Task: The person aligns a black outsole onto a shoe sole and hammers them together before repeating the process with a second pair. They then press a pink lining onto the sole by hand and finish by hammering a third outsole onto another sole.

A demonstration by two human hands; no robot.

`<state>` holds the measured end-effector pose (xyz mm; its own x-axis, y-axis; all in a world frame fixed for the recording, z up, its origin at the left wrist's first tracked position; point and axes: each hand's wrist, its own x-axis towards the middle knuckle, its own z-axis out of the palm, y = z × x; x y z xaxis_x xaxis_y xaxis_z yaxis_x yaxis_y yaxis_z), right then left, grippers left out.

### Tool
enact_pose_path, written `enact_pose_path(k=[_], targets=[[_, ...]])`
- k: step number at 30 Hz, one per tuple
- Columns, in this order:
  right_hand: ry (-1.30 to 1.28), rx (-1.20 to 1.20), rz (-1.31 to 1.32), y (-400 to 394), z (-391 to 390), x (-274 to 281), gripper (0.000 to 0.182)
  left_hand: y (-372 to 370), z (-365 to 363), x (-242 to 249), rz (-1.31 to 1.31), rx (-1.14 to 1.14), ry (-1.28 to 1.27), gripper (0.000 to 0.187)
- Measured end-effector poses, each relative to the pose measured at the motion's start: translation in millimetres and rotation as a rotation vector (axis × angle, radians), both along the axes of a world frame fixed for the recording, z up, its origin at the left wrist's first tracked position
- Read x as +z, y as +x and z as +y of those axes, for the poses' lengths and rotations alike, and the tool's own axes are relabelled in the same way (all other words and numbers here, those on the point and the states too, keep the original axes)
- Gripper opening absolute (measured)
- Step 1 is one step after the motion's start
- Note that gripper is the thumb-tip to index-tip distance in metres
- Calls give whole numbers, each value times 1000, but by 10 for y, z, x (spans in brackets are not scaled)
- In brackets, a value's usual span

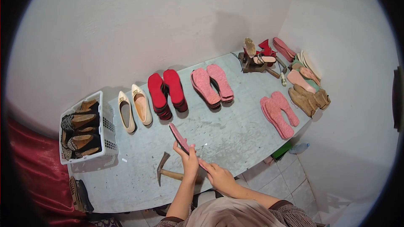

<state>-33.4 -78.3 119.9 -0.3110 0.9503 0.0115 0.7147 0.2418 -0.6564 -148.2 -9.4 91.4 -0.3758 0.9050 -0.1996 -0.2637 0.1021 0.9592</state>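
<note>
Both hands grip one pink shoe insole (pixel 178 136) with a dark underside, tilted on edge above the near part of the table. My left hand (pixel 189 159) pinches it around the middle, fingers closed. At its near end, my right hand (pixel 219 179) is closed on it too. A hammer (pixel 171 174) lies on the table just left of my left forearm, its handle partly hidden by that arm. Beyond my hands stand stacks of red insoles (pixel 158 92) and of pink insoles (pixel 206 86). To the right lie more pink insoles (pixel 277 115).
Cream flat shoes (pixel 141 105) stand beside a white basket (pixel 108 130) of shoes on the left of the table (pixel 139 153). Tools, a shoe stand (pixel 249 65), brown shoes (pixel 309 98) and loose soles crowd the far right corner. A dark shoe (pixel 80 194) lies front left.
</note>
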Motion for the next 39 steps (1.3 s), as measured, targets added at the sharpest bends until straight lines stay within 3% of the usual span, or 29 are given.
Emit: enact_pose_path(k=[2, 3, 5, 7, 9, 12, 14, 18, 20, 23, 28, 31, 33, 37, 39], targets=[[107, -60, 39, 323, 125, -90, 58, 280, 159, 38, -12, 4, -43, 45], [284, -45, 86, 503, 190, -133, 55, 376, 290, -201, 112, -7, 8, 39], [537, -49, 132, 793, 314, -135, 43, 615, 468, -203, 240, -17, 65, 34], [596, -44, 141, 1046, 466, -99, 38, 918, 605, 132, -395, -178, -9, 27], [702, -22, 154, 1255, 667, -113, 33, 1138, 780, 131, -383, -161, 47, 29], [728, 33, 148, 1513, 988, -147, 33, 1346, 1032, 151, -389, -60, 63, 36], [721, 48, 128, 1613, 1232, -159, 32, 1409, 1277, 156, -223, -90, 19, 35], [759, 47, 92, 1732, 1802, -282, 29, 1467, 1930, -36, -182, -118, 53, 32], [742, 31, 120, 1747, 2104, -380, 30, 1417, 2335, -125, -123, -280, -160, 31], [692, 7, 149, 1781, 2529, -547, 33, 1442, 2844, -334, -228, -279, -115, 25], [618, 8, 156, 1787, 3058, -720, 39, 1457, 3381, -568, -134, -217, -168, 21], [568, 15, 160, 1785, 3263, -852, 40, 1454, 3636, -758, 55, -228, -240, 22], [560, 19, 149, 1805, 3370, -881, 40, 1477, 3749, -875, 330, -96, -291, 25], [498, 49, 138, 1854, 3463, -967, 40, 1481, 3777, -895, 363, -67, -379, 42], [489, 65, 118, 1859, 3468, -1012, 40, 1495, 3761, -879, 563, -84, -376, 46]])
